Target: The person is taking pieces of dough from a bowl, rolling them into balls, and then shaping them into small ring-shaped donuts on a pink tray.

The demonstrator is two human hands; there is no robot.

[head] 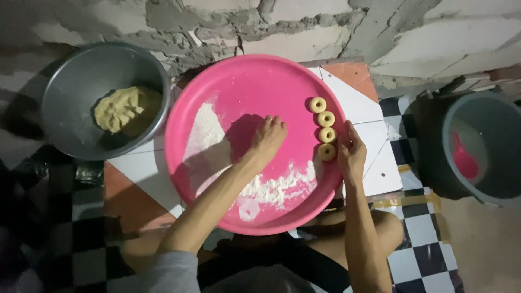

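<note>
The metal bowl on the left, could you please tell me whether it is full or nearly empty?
Nearly empty: the metal bowl holds only one lump of yellow dough on its bottom, with bare grey wall around it.

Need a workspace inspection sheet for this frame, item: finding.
Surface: tiled floor, part checkered.
Job's things: pink tray with scattered flour; four dough rings in a row near its right rim.
Clutter: metal bowl holding dough; grey bucket with a pink scoop.
Hands: left hand flat on tray; right hand at the nearest ring.
Cables: nothing seen.
Surroundings: rough cracked wall.
</note>
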